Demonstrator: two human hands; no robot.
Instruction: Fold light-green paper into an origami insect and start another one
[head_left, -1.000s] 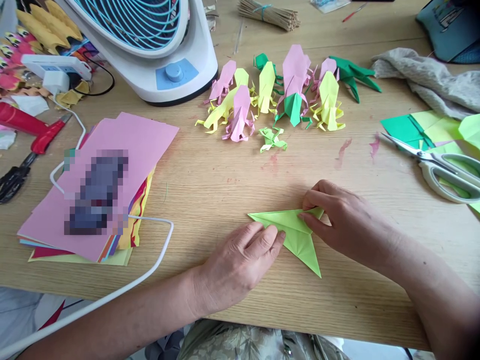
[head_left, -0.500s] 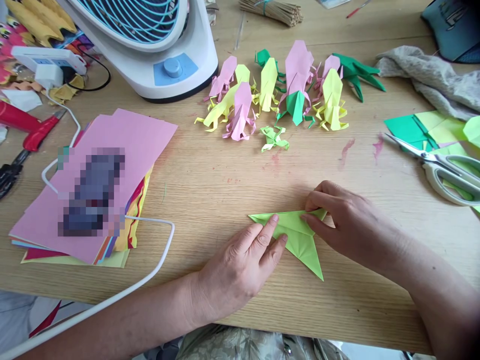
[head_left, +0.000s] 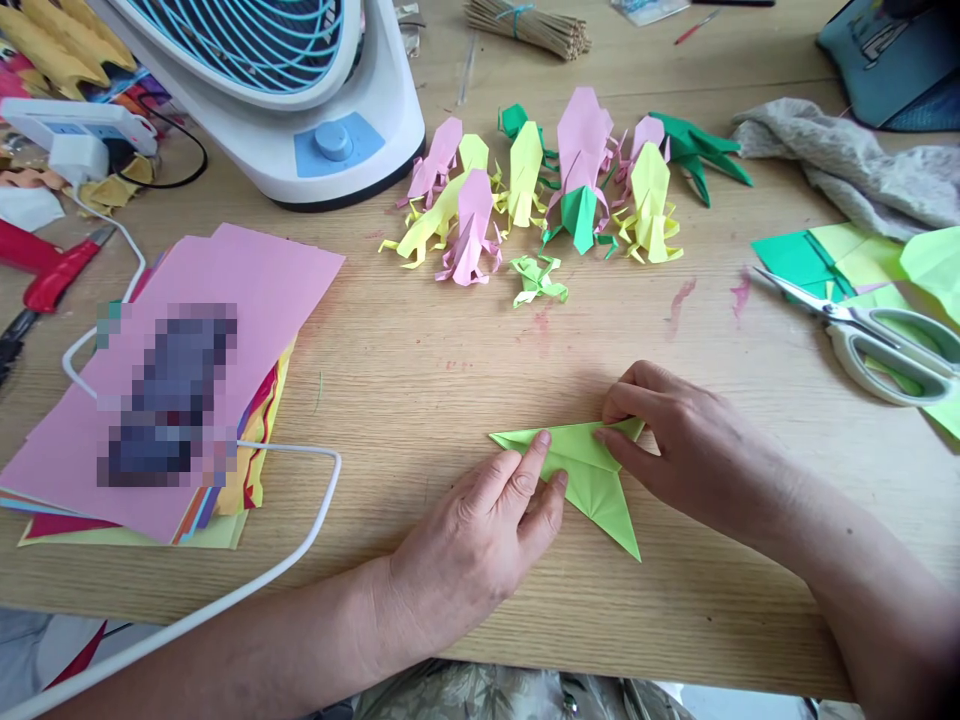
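A folded piece of light green origami paper [head_left: 592, 478] lies on the table in front of me, with one point to the left and another toward me. My left hand [head_left: 484, 535] rests on its left part, index fingertip and thumb stretched out and pressing it down. At the upper right corner my right hand [head_left: 664, 425] pinches the paper between thumb and fingers; that corner is partly hidden. Beyond my hands stand folded paper frogs, among them a small light green frog [head_left: 538, 280], a pink frog [head_left: 471, 228] and a yellow frog [head_left: 649, 208].
Left, a blurred dark device [head_left: 176, 395] lies on a stack of coloured paper [head_left: 281, 270], with a white cable [head_left: 328, 500] running toward me. A fan [head_left: 337, 150] stands behind. At right are scissors [head_left: 877, 335], green sheets [head_left: 799, 262] and a grey cloth [head_left: 840, 160].
The whole view has shifted slightly, so things on the table appear a little further left. Both hands keep nearly the same hold on the green paper.
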